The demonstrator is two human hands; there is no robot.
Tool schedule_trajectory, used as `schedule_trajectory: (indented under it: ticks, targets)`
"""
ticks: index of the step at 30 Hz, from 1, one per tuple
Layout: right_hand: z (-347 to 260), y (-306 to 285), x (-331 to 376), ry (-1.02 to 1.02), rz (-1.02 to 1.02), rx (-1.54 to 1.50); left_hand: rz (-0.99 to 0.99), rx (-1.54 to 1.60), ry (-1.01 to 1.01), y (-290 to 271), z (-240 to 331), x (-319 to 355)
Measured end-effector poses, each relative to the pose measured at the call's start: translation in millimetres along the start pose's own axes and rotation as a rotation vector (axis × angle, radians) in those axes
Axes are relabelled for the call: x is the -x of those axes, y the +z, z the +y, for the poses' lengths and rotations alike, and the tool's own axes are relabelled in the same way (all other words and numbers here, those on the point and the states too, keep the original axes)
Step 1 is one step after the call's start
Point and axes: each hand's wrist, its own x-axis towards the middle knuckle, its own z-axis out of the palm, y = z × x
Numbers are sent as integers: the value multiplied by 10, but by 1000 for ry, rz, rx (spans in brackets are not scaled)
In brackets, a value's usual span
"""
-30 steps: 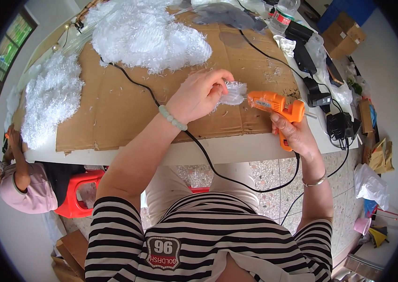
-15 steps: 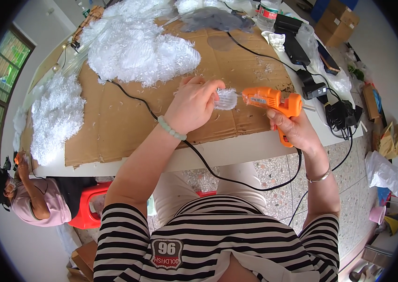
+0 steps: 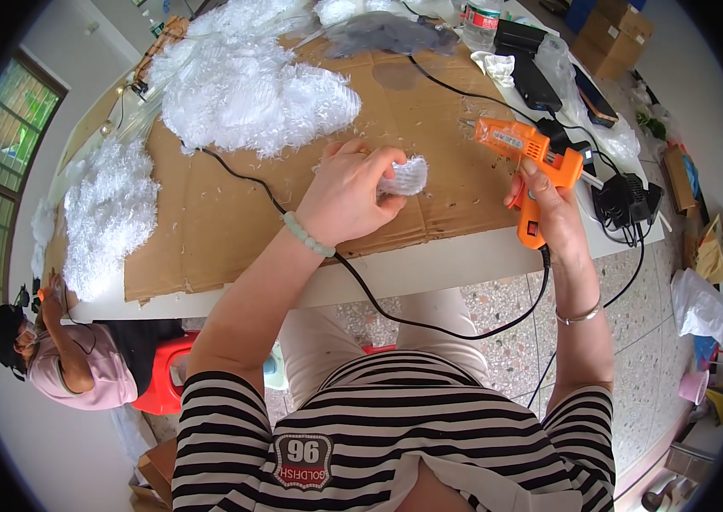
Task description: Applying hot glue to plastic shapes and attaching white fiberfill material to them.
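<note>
Between the thumb and fingers of my left hand (image 3: 351,192) is a small piece of white fringed material (image 3: 406,177), held just over the cardboard; part of it is hidden by the fingers. My right hand (image 3: 551,207) is wrapped round the handle of an orange glue gun (image 3: 525,154). The gun's nozzle points left and stands well apart from the white piece. From the handle's bottom a black cord (image 3: 429,331) loops across in front of me and runs up onto the cardboard past my left wrist.
A cardboard sheet (image 3: 233,239) covers much of the white table. White fringed heaps (image 3: 259,102) lie on it, with another pile (image 3: 110,218) at left. Black adapters (image 3: 626,200), a phone (image 3: 596,101) and a plastic bottle (image 3: 481,26) stand right. A co-worker (image 3: 80,358) sits at far left.
My right hand has drawn the glue gun to the right, away from the white piece. My left hand has stayed nearly in place, its fingers more closed round the piece.
</note>
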Motion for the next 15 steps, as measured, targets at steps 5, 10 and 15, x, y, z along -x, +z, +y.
schedule_trajectory:
  ticks: [5, 10, 15]
  targets:
    - [150, -3, 5, 19, -8, -108, -69, -102, 12, -6, 52, -8]
    - [213, -85, 14, -9, -39, -128, -21, -82, 8, -1, 107, -24]
    - [210, -82, 27, 0, -40, -134, -39, -105, 7, 31, 40, 36]
